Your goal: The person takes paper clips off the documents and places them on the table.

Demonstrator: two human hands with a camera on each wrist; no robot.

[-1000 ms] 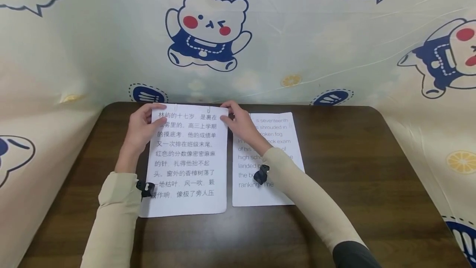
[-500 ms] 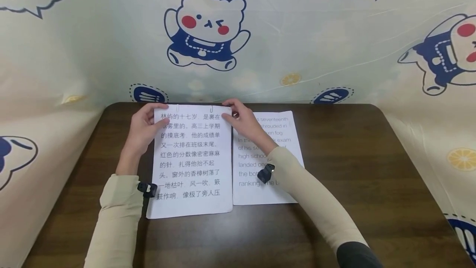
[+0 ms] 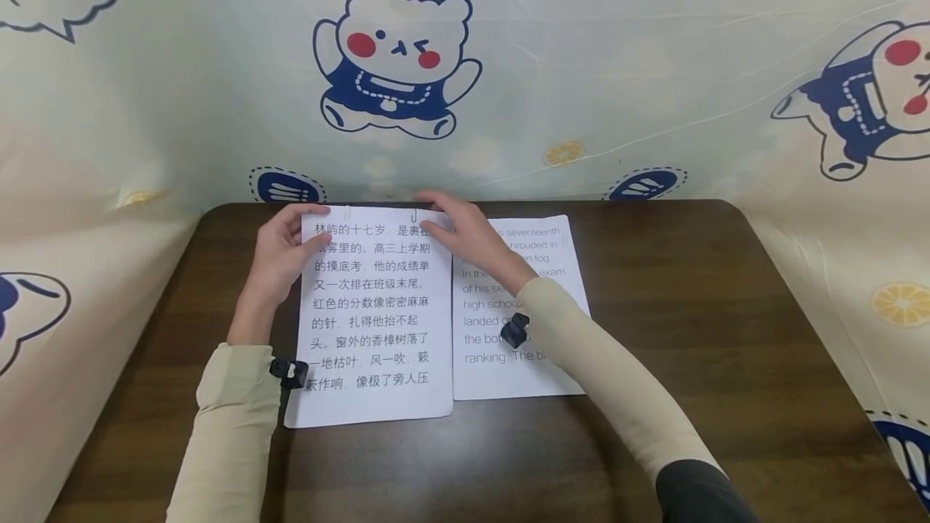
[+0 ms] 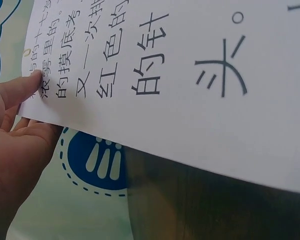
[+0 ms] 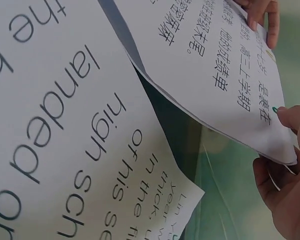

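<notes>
A stack of paper sheets [image 3: 370, 321] printed with large Chinese text is raised at its top edge. My left hand [image 3: 282, 253] pinches its top left corner, thumb in front and fingers behind, as the left wrist view shows too. At the top right, my right hand [image 3: 465, 232] pinches the upper edge; its thumb touches the end of a green paper clip [image 5: 275, 109]. A yellow paper clip [image 5: 271, 55] sits further left on the same edge. Beside the stack lies an English-text sheet [image 3: 508, 378], partly covered by my right hand and forearm.
The dark wooden table [image 3: 676, 329] extends around the papers. A printed cloth [image 3: 567, 63] with cartoon bears hangs behind its far edge and along both sides. Another paper clip [image 3: 564, 240] is on the English sheet's upper right.
The Chinese-text stack has shifted slightly right, up against the English sheet. My right hand has slid left along its top edge to the clip, while my left hand keeps its corner.
</notes>
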